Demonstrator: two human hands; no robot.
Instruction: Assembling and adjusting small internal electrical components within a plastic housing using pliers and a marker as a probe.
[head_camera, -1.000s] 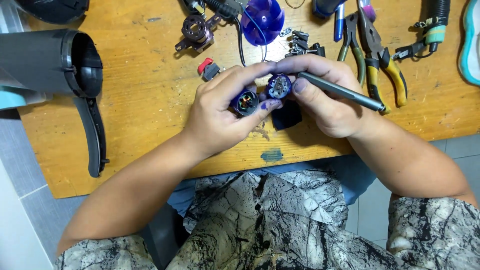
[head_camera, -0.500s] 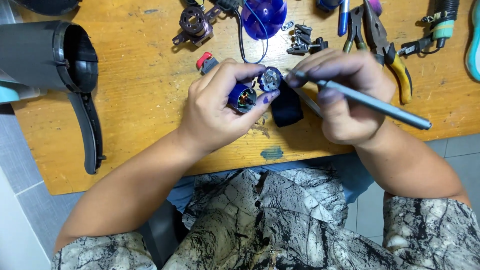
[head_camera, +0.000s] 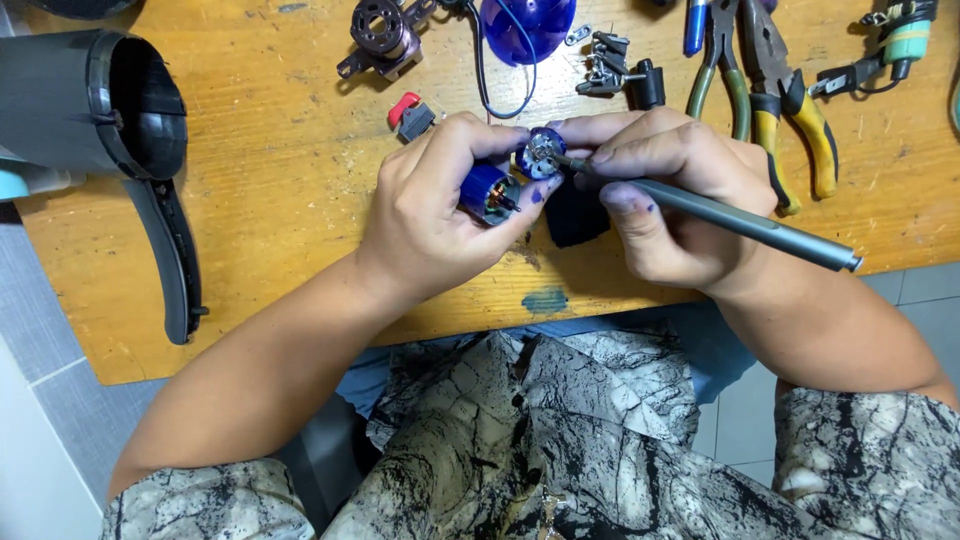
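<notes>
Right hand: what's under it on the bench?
Under the right hand a black block lies on the wooden bench, partly showing beside the thumb. Its remainder and the bench beneath the palm are covered.

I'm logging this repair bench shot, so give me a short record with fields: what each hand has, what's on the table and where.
left hand: the left hand grips a small blue motor
right hand: the right hand holds a grey screwdriver, its tip at the blue motor end cap
surface: wooden table
far left: dark hair dryer shell
top middle: blue fan, metal motor frame, red switch
top right: pliers
</notes>
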